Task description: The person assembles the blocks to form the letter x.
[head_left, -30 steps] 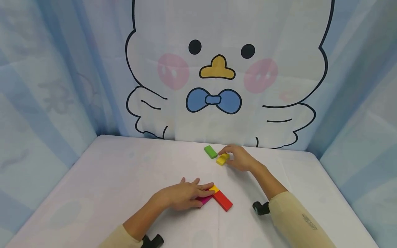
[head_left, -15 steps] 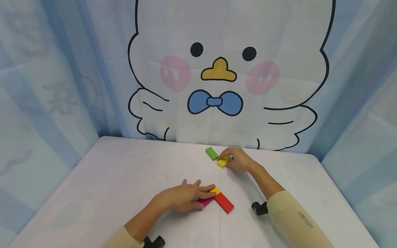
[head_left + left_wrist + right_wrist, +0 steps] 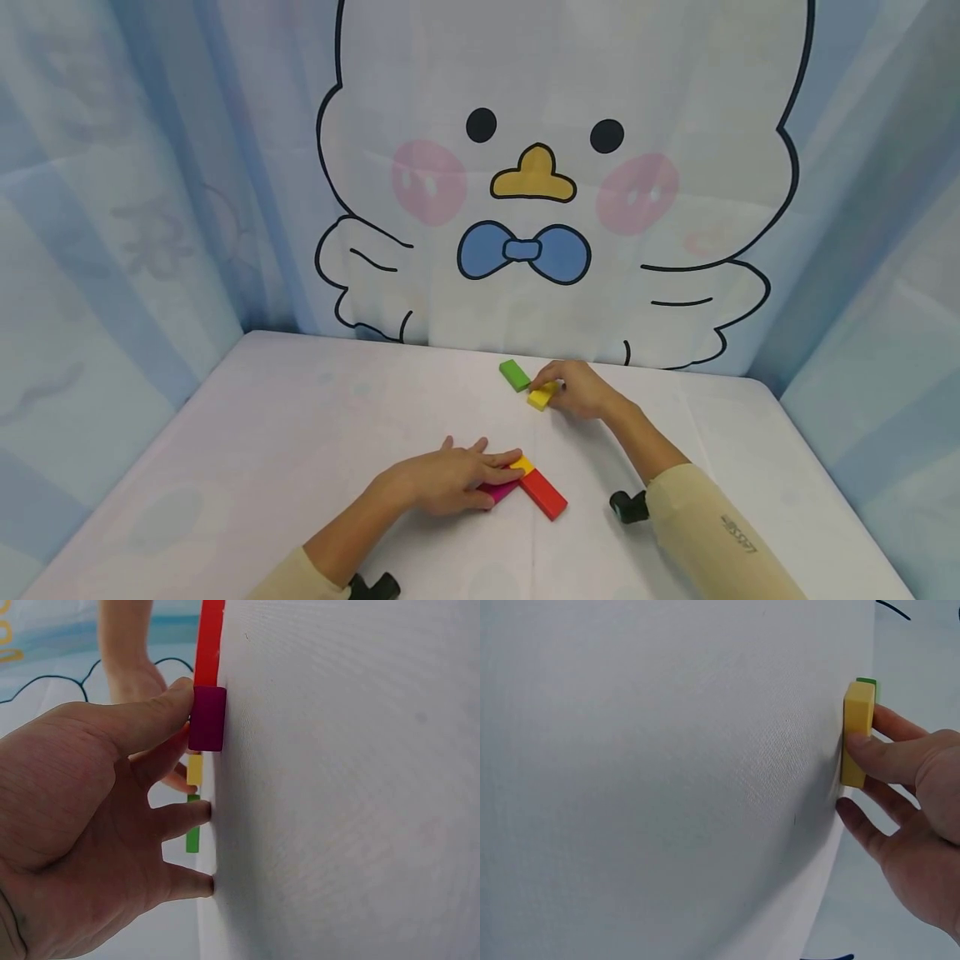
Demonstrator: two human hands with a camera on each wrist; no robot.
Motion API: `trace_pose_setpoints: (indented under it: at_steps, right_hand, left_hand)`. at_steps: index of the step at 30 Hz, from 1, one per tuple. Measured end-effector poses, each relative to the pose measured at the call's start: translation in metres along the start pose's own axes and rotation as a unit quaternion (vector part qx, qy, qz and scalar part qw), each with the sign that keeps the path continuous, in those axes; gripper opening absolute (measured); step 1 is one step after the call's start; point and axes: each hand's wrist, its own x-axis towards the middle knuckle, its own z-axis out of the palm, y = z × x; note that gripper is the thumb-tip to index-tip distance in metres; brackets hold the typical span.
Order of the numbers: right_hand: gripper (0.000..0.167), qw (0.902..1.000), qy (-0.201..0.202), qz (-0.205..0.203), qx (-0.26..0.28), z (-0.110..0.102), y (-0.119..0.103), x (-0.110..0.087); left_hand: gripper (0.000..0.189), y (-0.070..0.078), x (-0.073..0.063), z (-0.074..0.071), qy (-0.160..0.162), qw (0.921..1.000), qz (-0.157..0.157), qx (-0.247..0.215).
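Observation:
My left hand [image 3: 446, 479] lies spread over a magenta block [image 3: 501, 492] and an orange block [image 3: 522, 464], fingers fairly straight. In the left wrist view its thumb [image 3: 154, 720] touches the magenta block's edge, and two fingertips rest on the tabletop. A red block [image 3: 544, 495] extends from the orange one toward the front right, end to end with it. Farther back, my right hand [image 3: 577, 390] pinches a yellow block [image 3: 542, 396] between thumb and fingers; the right wrist view shows this yellow block [image 3: 859, 709] right at the table surface.
A green block [image 3: 514, 375] lies just left of the yellow one, near the back edge of the white table [image 3: 300, 433]. Behind the table hangs a curtain [image 3: 420, 300] printed with a cartoon bird; more curtains flank both sides.
The head view has shifted slightly, so everything sits a little lower and to the right. Both hands keep the same places on the blocks.

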Motion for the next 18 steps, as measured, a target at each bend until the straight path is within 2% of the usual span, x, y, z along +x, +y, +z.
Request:
trace_pose_setpoints:
  at_steps: [18]
  right_hand:
    - [0.031, 0.9994, -0.008, -0.003, -0.034, -0.0022, -0.0087, -0.0012]
  left_hand:
    - [0.057, 0.0023, -0.0005, -0.0006, 0.002, 1.0000, -0.001, 0.010]
